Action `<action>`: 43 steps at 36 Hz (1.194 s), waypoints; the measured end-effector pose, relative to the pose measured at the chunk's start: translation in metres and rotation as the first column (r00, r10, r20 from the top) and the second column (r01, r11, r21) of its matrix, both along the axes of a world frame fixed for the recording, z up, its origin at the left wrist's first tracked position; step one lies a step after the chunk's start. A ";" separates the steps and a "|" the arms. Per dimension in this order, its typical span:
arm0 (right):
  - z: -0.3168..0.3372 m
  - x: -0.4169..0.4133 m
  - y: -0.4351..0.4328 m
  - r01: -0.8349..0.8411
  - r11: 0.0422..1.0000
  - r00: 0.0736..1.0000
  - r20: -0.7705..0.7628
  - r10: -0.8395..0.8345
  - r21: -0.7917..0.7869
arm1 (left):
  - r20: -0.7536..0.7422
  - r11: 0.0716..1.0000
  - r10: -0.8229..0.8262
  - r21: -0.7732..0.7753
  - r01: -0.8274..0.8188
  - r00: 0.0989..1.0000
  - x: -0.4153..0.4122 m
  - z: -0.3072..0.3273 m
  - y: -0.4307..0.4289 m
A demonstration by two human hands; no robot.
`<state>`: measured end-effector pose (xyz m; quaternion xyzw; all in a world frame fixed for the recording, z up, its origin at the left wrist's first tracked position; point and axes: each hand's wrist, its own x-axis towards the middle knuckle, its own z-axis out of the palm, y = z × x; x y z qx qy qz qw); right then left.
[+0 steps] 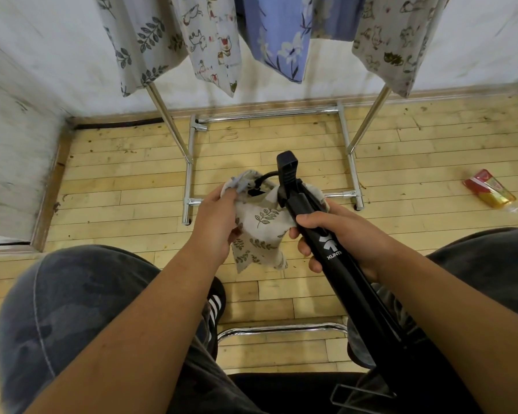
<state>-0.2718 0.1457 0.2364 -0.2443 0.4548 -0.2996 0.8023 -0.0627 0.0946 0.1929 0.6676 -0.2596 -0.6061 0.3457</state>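
Between the knees, above the plank floor (117,180), noted a black pump (302,204) gripped mid-barrel by the right hand (344,237), fingers curled round it, head end pointing away toward the garment rack (189,162). Noted also a leaf-print cloth (263,228) bunched against the pump's upper barrel, pinched at its top edge by the left hand (214,222), fingers pressed together, hose (268,175) looping out above. Judged as wiping or wrapping under way near the head only; lower barrel uncovered and apparently not yet dealt with.
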 end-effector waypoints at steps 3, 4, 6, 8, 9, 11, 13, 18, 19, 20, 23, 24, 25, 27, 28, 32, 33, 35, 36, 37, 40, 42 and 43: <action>0.000 0.000 0.000 -0.012 1.000 1.000 0.014 0.012 0.009 | -0.086 0.998 0.011 0.056 -0.006 0.996 0.000 0.003 -0.001; 0.000 0.000 0.000 -0.019 1.000 1.000 0.014 0.018 0.008 | -0.109 0.999 0.015 0.053 -0.010 0.994 0.000 0.004 0.000; 0.000 0.000 0.000 -0.027 1.000 0.999 0.022 0.027 0.002 | -0.128 0.998 0.038 0.051 -0.032 0.991 0.000 0.004 -0.001; 0.001 -0.001 0.000 -0.027 1.000 0.999 0.041 0.027 -0.006 | -0.125 0.996 0.063 0.063 -0.056 0.990 0.001 0.003 -0.003; 0.001 -0.001 0.000 -0.027 1.000 0.998 0.054 0.028 -0.011 | -0.130 0.996 0.073 0.067 -0.065 0.989 0.002 0.003 -0.004; 0.001 -0.002 0.001 -0.030 0.999 0.997 0.077 0.032 -0.021 | -0.138 0.994 0.093 0.076 -0.083 0.986 0.003 0.003 -0.006; 0.002 -0.002 0.001 -0.042 0.999 0.994 0.097 0.045 -0.029 | -0.120 0.988 0.138 0.088 -0.128 0.983 0.004 0.006 -0.006; 0.001 -0.001 0.003 -0.122 0.992 0.989 0.085 0.124 -0.037 | -0.166 0.958 0.285 0.091 -0.273 0.944 0.007 0.011 -0.008; 0.000 -0.001 0.004 -0.132 0.991 0.988 0.075 0.135 -0.036 | -0.193 0.960 0.279 0.085 -0.267 0.941 0.006 0.012 -0.008; 0.000 -0.001 0.004 -0.138 0.990 0.988 0.063 0.140 -0.038 | -0.212 0.965 0.262 0.079 -0.250 0.942 0.005 0.013 -0.007; -0.001 -0.001 0.004 -0.136 0.989 0.990 0.026 0.137 -0.050 | -0.227 0.984 0.178 0.061 -0.169 0.958 0.000 0.017 -0.006; -0.001 -0.001 0.004 -0.137 0.989 0.990 0.014 0.138 -0.058 | -0.213 0.989 0.146 0.052 -0.138 0.966 -0.001 0.017 -0.007; -0.001 0.000 0.004 -0.139 0.988 0.990 0.004 0.140 -0.067 | -0.198 0.994 0.107 0.037 -0.102 0.974 -0.002 0.017 -0.007; -0.002 0.001 0.004 -0.139 0.986 0.990 -0.010 0.138 -0.088 | -0.167 1.000 0.024 0.007 -0.023 0.986 -0.003 0.017 -0.006; -0.002 0.001 0.005 -0.139 0.985 0.990 -0.019 0.138 -0.098 | -0.154 1.000 -0.018 -0.007 0.017 0.988 -0.003 0.018 -0.004; -0.001 0.002 0.006 -0.158 0.980 0.987 -0.043 0.153 -0.121 | 0.075 0.976 -0.210 -0.035 0.213 0.975 -0.002 0.011 -0.001; -0.001 0.003 0.006 -0.162 0.979 0.987 -0.046 0.157 -0.123 | 0.197 0.963 -0.255 -0.037 0.267 0.947 -0.001 0.007 -0.001; 0.000 0.003 0.006 -0.162 0.979 0.986 -0.054 0.156 -0.122 | 0.425 0.927 -0.323 -0.036 0.372 0.846 0.000 0.002 -0.001; 0.000 0.003 0.006 -0.159 0.980 0.987 -0.053 0.154 -0.120 | 0.496 0.911 -0.340 -0.035 0.410 0.799 0.001 0.000 -0.001; 0.000 0.004 0.006 -0.155 0.981 0.987 -0.049 0.150 -0.118 | 0.532 0.901 -0.349 -0.034 0.432 0.771 0.002 -0.004 -0.001; 0.000 0.003 0.005 -0.132 0.985 0.991 -0.032 0.129 -0.112 | 0.606 0.901 -0.340 -0.009 0.434 0.719 0.006 -0.011 -0.002; 0.000 0.002 0.004 -0.113 0.987 0.994 -0.016 0.112 -0.114 | 0.672 0.914 -0.306 0.008 0.407 0.674 0.009 -0.014 -0.004; 0.000 0.002 0.004 -0.099 0.989 0.995 -0.004 0.099 -0.114 | 0.678 0.927 -0.280 0.009 0.374 0.679 0.009 -0.015 -0.004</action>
